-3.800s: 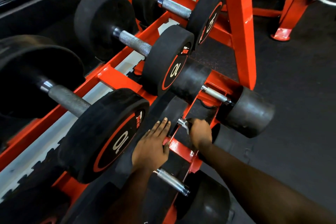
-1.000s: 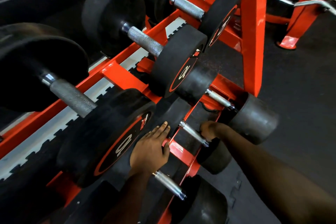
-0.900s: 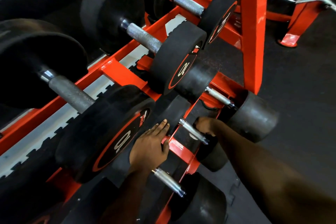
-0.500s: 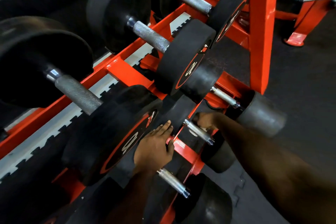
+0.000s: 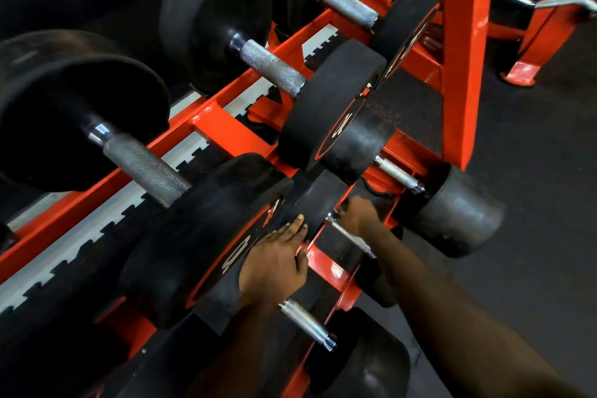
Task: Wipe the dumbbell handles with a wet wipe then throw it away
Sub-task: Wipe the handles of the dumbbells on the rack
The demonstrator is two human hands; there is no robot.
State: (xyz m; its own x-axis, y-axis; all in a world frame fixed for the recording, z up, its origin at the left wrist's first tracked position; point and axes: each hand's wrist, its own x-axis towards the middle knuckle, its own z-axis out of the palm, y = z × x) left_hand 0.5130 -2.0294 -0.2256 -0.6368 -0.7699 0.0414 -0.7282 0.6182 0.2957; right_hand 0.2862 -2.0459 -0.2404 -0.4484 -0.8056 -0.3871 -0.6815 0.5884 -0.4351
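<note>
**Lower tier, middle dumbbell: right hand on the handle**

Nearest the camera, a small dumbbell lies on the lower tier of the orange rack. Its smooth chrome nearest handle is bare and sits just beside the left wrist.

The left hand lies palm down, fingers straight and together. It rests flat against the black inner head of the next dumbbell, with the thumb at the orange cross rail.

That dumbbell's middle handle runs diagonally down to the right. The right hand has its fingers curled round the handle's upper end, close to the inner head. The lower stretch of the handle is exposed.

The wet wipe cannot be made out; the fist covers that part of the handle.

Beyond is a third small dumbbell with its far handle. Its outer head overhangs the black rubber floor.

On the upper tier sit three larger dumbbells with knurled handles.

A curl bar shows at the far top right.
</note>
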